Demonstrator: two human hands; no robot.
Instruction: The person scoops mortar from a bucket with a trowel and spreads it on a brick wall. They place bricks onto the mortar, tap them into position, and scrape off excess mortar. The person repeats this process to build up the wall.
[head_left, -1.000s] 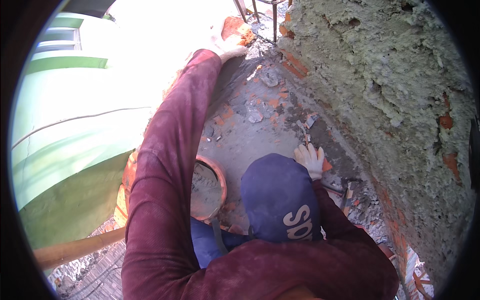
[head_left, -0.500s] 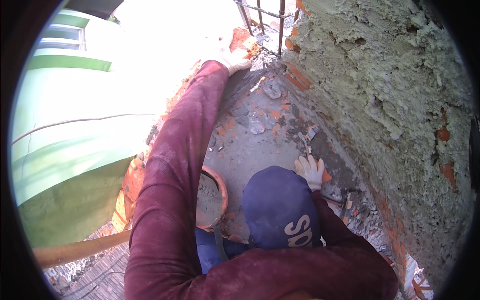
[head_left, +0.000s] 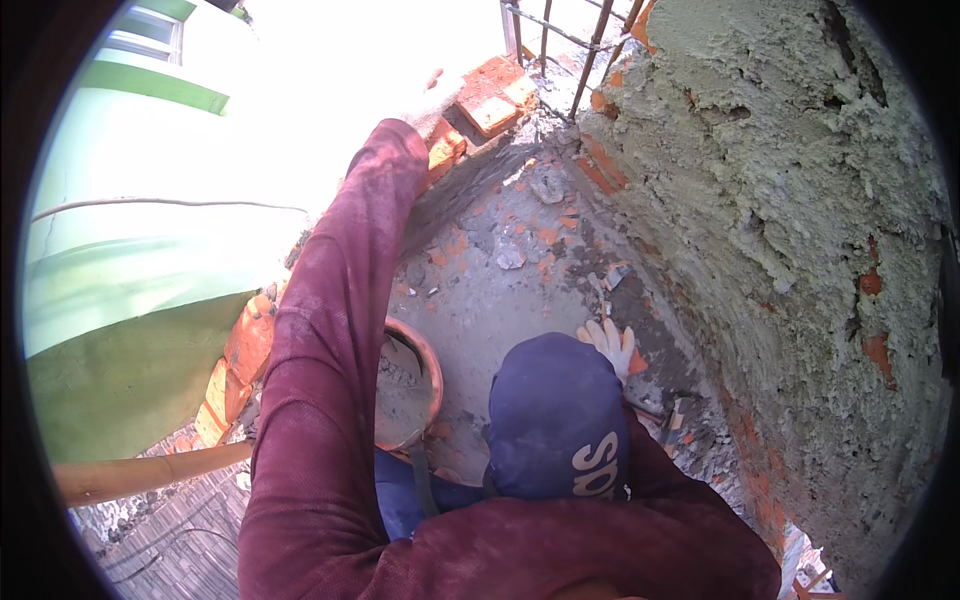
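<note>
My left hand (head_left: 432,103), in a pale glove, reaches to the top of a low brick wall at the far end. Its fingers are washed out by glare, so their grip cannot be told. Just right of it an orange brick (head_left: 494,97) sits on the wall. My right hand (head_left: 612,347), in a white glove, rests on the grey mortar surface (head_left: 510,300) with fingers spread, holding nothing. A small orange brick fragment (head_left: 637,362) lies beside it. A round orange tub (head_left: 436,375) holding grey mortar stands between my left arm and my dark blue clothed knee (head_left: 555,410).
A rough mortar-coated wall (head_left: 780,220) rises at the right. Upright rebar rods (head_left: 592,60) stand at the far corner. Rubble and brick chips litter the surface. A hammer-like tool (head_left: 677,413) lies near my right forearm. A bamboo pole (head_left: 150,478) crosses the lower left.
My left hand has drawn back leftward from the far brick, which now shows more fully. My right hand stays spread on the surface; the whole view has shifted slightly.
</note>
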